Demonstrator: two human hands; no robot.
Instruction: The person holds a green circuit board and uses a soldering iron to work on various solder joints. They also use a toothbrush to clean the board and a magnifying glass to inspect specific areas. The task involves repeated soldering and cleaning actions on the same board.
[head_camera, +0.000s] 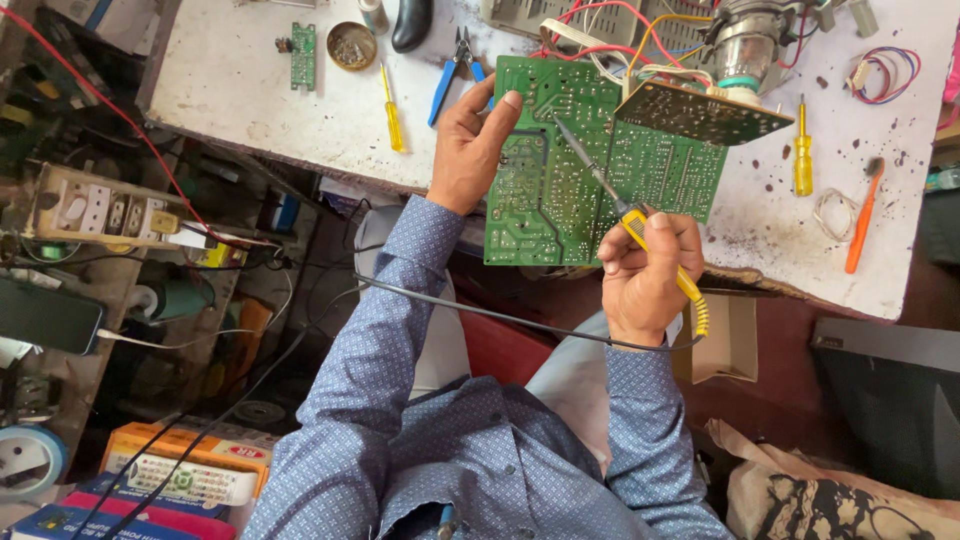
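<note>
A large green circuit board (560, 170) is tilted over the edge of a white workbench (250, 90). My left hand (470, 145) grips the board's left edge, thumb on its face. My right hand (645, 275) holds a yellow-handled soldering iron (625, 215), whose metal tip rests on the board near its upper middle. A black cord (480, 315) runs from the iron across my lap. A smaller dark board (700, 112) with coloured wires sits just above the green board's right part.
On the bench lie blue-handled pliers (445, 85), a yellow screwdriver (392, 115), a second yellow screwdriver (802, 160), an orange brush (862, 220), a small green board (303, 55) and a round tin (352, 45). A switchboard (100, 210) and boxes crowd the left.
</note>
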